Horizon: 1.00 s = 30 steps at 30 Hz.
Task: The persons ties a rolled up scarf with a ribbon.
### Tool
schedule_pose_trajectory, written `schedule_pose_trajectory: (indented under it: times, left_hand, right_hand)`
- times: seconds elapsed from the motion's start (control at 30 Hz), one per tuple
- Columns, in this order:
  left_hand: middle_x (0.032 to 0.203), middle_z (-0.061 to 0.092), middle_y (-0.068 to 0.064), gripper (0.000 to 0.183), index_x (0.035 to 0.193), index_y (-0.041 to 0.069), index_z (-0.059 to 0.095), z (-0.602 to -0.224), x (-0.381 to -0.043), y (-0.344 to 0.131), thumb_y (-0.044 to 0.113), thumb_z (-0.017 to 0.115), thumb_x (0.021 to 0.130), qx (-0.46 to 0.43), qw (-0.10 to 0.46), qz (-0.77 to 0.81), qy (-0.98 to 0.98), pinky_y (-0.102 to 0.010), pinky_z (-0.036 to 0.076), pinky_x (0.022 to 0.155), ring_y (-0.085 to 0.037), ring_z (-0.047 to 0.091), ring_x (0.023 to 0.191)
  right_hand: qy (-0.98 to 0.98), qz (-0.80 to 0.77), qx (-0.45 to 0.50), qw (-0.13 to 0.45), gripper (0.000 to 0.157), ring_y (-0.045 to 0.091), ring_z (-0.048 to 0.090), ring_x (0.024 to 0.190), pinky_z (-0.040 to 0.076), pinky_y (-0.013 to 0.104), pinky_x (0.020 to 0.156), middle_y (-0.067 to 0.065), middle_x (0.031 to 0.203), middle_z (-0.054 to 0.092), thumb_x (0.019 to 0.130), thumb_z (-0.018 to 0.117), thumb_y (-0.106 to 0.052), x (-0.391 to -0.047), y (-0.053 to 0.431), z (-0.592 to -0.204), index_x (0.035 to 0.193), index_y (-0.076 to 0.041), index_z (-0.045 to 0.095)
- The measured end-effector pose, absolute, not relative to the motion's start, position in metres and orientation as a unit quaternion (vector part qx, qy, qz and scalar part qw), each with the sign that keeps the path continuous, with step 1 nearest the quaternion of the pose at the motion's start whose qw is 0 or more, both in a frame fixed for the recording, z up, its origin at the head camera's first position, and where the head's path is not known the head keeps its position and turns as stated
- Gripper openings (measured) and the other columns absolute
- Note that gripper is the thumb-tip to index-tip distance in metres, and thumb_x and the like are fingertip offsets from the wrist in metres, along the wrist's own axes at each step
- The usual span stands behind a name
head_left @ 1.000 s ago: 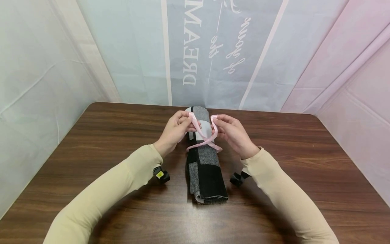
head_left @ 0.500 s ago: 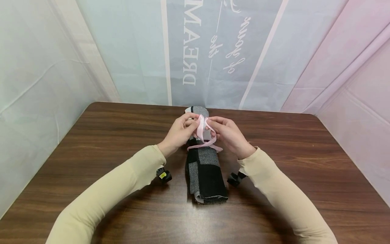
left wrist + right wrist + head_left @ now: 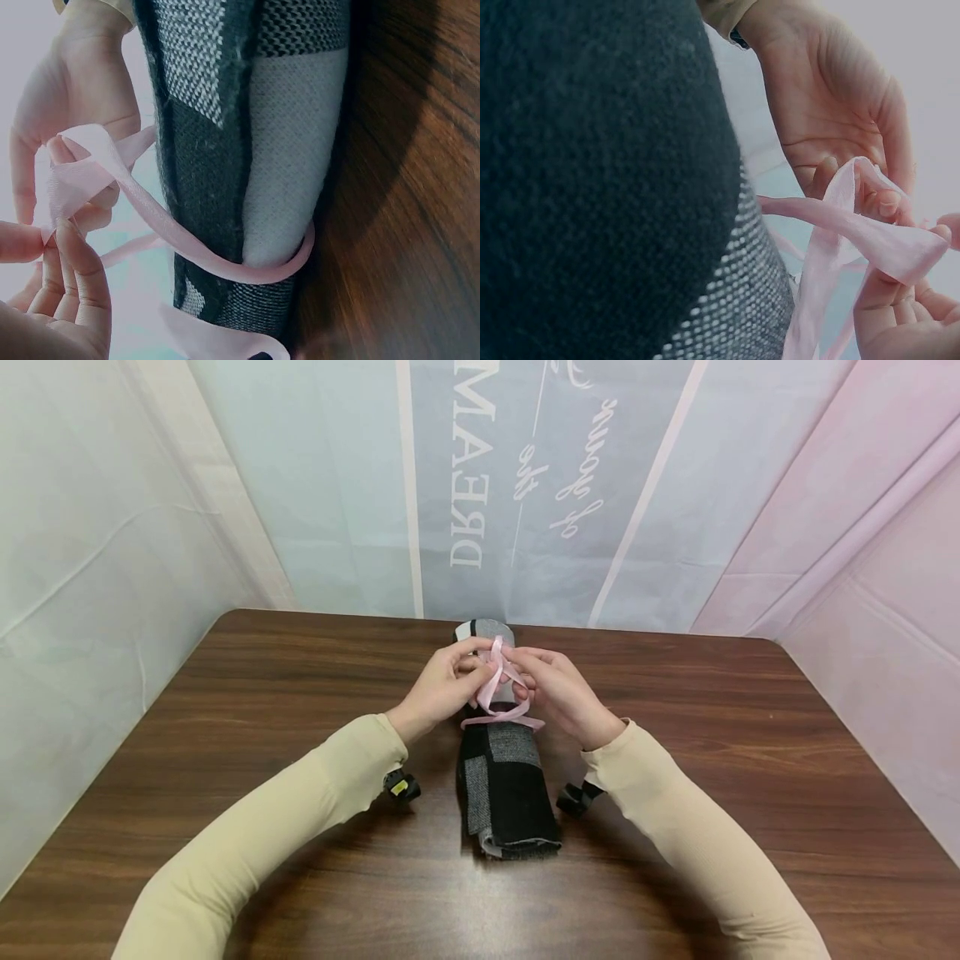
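A rolled-up black, grey and white checked cloth (image 3: 517,802) lies lengthwise on the table, with a pink ribbon (image 3: 495,693) round its middle. The ribbon's two sides rise above the roll and cross between the hands. My left hand (image 3: 438,689) pinches one side between thumb and index finger. Opposite it, my right hand (image 3: 566,693) pinches the other side, fingertips nearly meeting those of the left. In the left wrist view the ribbon (image 3: 180,232) wraps the roll and forms a raised loop at the fingers. The right wrist view shows the ribbon (image 3: 885,244) folded over at the fingertips.
The brown wooden table (image 3: 315,860) extends on both sides of the roll. Behind it hangs a pale curtain (image 3: 337,485) with white lettering. Small black cameras (image 3: 401,785) sit under both wrists, close to the roll's sides.
Both hands have come together over the roll. The ribbon's sides, held apart and crossed low down earlier, are now looped and crossing near the fingertips.
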<state>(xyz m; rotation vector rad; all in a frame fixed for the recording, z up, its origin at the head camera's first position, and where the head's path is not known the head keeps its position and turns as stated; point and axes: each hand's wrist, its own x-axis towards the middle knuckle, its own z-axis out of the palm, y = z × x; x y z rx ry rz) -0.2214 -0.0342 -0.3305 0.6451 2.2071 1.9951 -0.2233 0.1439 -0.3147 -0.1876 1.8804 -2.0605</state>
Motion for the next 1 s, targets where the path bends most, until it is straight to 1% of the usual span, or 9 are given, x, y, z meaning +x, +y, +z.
schedule_pose_trajectory:
  times: [0.17,0.3,0.47,0.6,0.67,0.77,0.87,0.93,1.0]
  left_hand:
    - [0.089,0.069,-0.022,0.04,0.134,-0.001,0.051,-0.33,-0.223,-0.035,0.004,0.054,0.095,0.217,0.047,0.639,0.736,-0.024,0.047,0.053,-0.007,0.055,0.059]
    - [0.094,0.07,-0.022,0.042,0.136,-0.001,0.049,-0.329,-0.222,-0.035,0.007,0.056,0.095,0.221,0.052,0.619,0.752,-0.028,0.049,0.054,-0.006,0.057,0.062]
    - [0.089,0.069,-0.019,0.031,0.123,-0.003,0.057,-0.331,-0.222,-0.035,0.008,0.057,0.093,0.215,0.06,0.597,0.771,-0.025,0.051,0.055,-0.006,0.057,0.059]
    - [0.09,0.068,-0.017,0.023,0.11,-0.005,0.062,-0.334,-0.223,-0.038,0.01,0.059,0.092,0.212,0.056,0.594,0.774,-0.028,0.053,0.057,-0.007,0.058,0.059]
    - [0.089,0.067,-0.017,0.02,0.104,-0.004,0.063,-0.335,-0.223,-0.041,0.011,0.06,0.091,0.204,0.05,0.594,0.776,-0.034,0.055,0.06,-0.011,0.06,0.061]
    - [0.086,0.066,-0.02,0.016,0.096,-0.002,0.065,-0.335,-0.223,-0.045,0.013,0.062,0.09,0.191,0.042,0.595,0.78,-0.043,0.056,0.066,-0.024,0.062,0.066]
    - [0.082,0.064,-0.023,0.015,0.091,-0.001,0.065,-0.335,-0.223,-0.051,0.014,0.064,0.09,0.175,0.041,0.596,0.783,-0.044,0.056,0.067,-0.034,0.061,0.071]
    - [0.081,0.064,-0.022,0.015,0.091,-0.002,0.064,-0.336,-0.223,-0.055,0.013,0.064,0.09,0.169,0.043,0.598,0.782,-0.045,0.056,0.066,-0.033,0.06,0.069]
    - [0.08,0.063,-0.021,0.016,0.091,-0.002,0.064,-0.337,-0.223,-0.059,0.014,0.063,0.09,0.162,0.048,0.6,0.782,-0.046,0.056,0.066,-0.027,0.061,0.065]
  right_hand:
    - [0.658,-0.731,-0.065,0.169,0.023,0.008,0.04,0.051,0.035,0.021,0.051,-0.006,0.064,0.051,0.098,0.053,-0.027,-0.223,0.143,-0.315,0.099,-0.006,0.06]
    - [0.684,-0.705,-0.099,0.156,0.018,0.009,0.041,0.053,0.036,0.021,0.053,-0.005,0.062,0.049,0.097,0.056,-0.024,-0.222,0.144,-0.317,0.091,-0.008,0.063]
    - [0.699,-0.694,-0.104,0.142,0.013,0.009,0.042,0.056,0.036,0.02,0.055,-0.005,0.065,0.051,0.095,0.06,-0.02,-0.221,0.143,-0.318,0.09,-0.008,0.063]
    - [0.702,-0.693,-0.094,0.135,0.013,0.009,0.042,0.056,0.035,0.02,0.054,-0.005,0.066,0.052,0.094,0.06,-0.019,-0.221,0.143,-0.319,0.088,-0.008,0.061]
    - [0.702,-0.694,-0.091,0.134,0.013,0.009,0.042,0.056,0.035,0.019,0.054,-0.005,0.067,0.052,0.095,0.059,-0.018,-0.222,0.143,-0.319,0.09,-0.006,0.061]
    - [0.704,-0.692,-0.088,0.132,0.015,0.008,0.043,0.056,0.035,0.018,0.053,-0.005,0.067,0.052,0.096,0.057,-0.017,-0.222,0.144,-0.32,0.099,-0.002,0.06]
    - [0.709,-0.688,-0.086,0.128,0.022,0.007,0.044,0.056,0.036,0.017,0.052,-0.005,0.067,0.052,0.097,0.056,-0.017,-0.222,0.145,-0.32,0.109,0.002,0.058]
    - [0.71,-0.688,-0.086,0.124,0.024,0.007,0.045,0.057,0.037,0.016,0.052,-0.004,0.067,0.053,0.097,0.057,-0.017,-0.223,0.146,-0.32,0.111,0.003,0.058]
    - [0.71,-0.689,-0.083,0.122,0.024,0.008,0.046,0.057,0.038,0.017,0.053,-0.004,0.068,0.055,0.097,0.057,-0.017,-0.223,0.147,-0.32,0.111,0.002,0.058]
